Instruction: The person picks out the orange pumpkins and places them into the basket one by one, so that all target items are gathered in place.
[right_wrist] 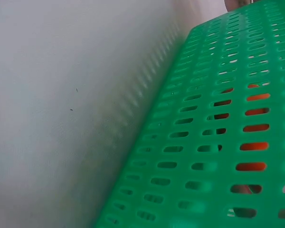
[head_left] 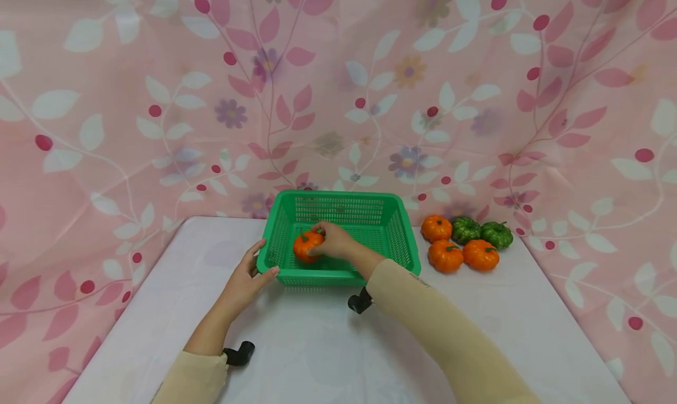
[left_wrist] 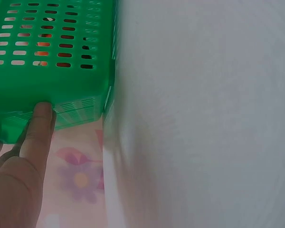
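Note:
A green plastic basket [head_left: 317, 279] with slotted walls stands on the table. My left hand [head_left: 245, 283] holds its near left corner, thumb at the front rim and fingers along the left side. Inside the basket, toward the left, my right hand [head_left: 337, 243] grips a small orange pumpkin [head_left: 304, 249] with a green stem. In the left wrist view the thumb [left_wrist: 39, 130] lies against the basket's outer wall [left_wrist: 47, 88]. Through the slots in the right wrist view, orange patches of the pumpkin [right_wrist: 254, 147] show; the right hand is mostly hidden behind the wall.
Right of the basket sit several small pumpkins: orange ones [head_left: 445, 256] and green ones [head_left: 497, 235]. A white cloth [head_left: 317, 345] covers the table. Behind it hangs a pink flowered curtain [head_left: 328, 98]. Black wrist mounts [head_left: 240, 354] stick out below both hands.

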A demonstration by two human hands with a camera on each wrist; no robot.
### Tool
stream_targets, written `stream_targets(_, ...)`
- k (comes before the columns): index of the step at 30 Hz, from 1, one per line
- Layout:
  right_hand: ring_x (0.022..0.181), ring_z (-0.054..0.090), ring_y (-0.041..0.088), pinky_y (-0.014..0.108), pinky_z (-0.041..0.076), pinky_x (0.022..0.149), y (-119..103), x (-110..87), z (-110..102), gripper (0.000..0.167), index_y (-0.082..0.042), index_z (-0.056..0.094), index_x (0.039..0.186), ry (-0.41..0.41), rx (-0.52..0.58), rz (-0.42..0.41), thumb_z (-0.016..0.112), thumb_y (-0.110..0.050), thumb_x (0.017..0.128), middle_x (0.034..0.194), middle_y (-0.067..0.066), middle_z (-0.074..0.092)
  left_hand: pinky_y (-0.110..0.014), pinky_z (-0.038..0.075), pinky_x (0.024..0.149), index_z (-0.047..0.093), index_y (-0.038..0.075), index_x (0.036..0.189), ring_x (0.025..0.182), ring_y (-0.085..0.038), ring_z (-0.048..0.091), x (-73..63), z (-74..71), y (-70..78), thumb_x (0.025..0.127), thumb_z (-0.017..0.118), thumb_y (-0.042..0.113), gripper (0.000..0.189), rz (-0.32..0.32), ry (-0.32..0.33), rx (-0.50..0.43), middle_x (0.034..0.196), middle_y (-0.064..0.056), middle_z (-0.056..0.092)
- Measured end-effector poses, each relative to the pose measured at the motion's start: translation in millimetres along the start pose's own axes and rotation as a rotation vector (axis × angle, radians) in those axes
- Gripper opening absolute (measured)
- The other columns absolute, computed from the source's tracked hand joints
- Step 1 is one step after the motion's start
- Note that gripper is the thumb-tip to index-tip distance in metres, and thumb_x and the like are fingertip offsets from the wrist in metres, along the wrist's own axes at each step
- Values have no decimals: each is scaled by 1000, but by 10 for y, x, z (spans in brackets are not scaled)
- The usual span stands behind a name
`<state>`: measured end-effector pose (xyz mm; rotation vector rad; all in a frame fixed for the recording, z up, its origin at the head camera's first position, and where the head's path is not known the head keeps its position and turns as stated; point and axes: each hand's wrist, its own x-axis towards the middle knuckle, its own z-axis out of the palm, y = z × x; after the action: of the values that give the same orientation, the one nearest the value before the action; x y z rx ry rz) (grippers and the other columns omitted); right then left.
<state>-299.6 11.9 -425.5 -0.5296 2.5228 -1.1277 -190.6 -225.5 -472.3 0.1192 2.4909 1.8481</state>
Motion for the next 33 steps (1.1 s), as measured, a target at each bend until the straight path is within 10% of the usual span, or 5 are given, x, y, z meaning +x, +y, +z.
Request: stream_targets(33,114,57,31,43,49,95,72,66,117,52,-12,58,134,16,-24,44,80,-19,87,131,15,57,-57,38,107,17,28,161,141,-39,39,0,1,-25,97,69,27,83,0,5,2,155,-23,37)
